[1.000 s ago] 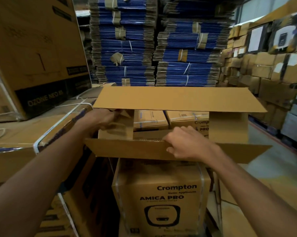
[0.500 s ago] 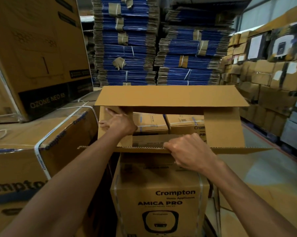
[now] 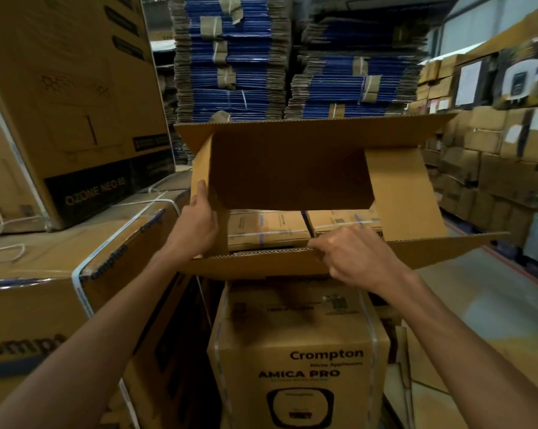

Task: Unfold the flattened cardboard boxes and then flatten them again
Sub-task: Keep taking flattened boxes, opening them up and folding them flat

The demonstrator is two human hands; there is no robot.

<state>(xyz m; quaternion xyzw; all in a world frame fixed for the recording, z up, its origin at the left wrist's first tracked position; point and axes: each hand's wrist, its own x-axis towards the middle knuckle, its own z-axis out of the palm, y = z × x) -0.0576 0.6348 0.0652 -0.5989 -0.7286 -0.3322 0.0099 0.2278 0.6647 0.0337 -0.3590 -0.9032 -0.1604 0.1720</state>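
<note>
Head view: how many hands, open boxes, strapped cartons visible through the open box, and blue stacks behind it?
hands: 2, left hand and right hand
open box: 1
strapped cartons: 2
blue stacks: 2
Total: 7

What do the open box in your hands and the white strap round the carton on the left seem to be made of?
The open box looks like plain brown corrugated cardboard, matt and unprinted inside: fluting shows along its near cut edge. The strap round the left carton is probably plastic banding, white, thin and flat; woven or solid cannot be told.
</note>
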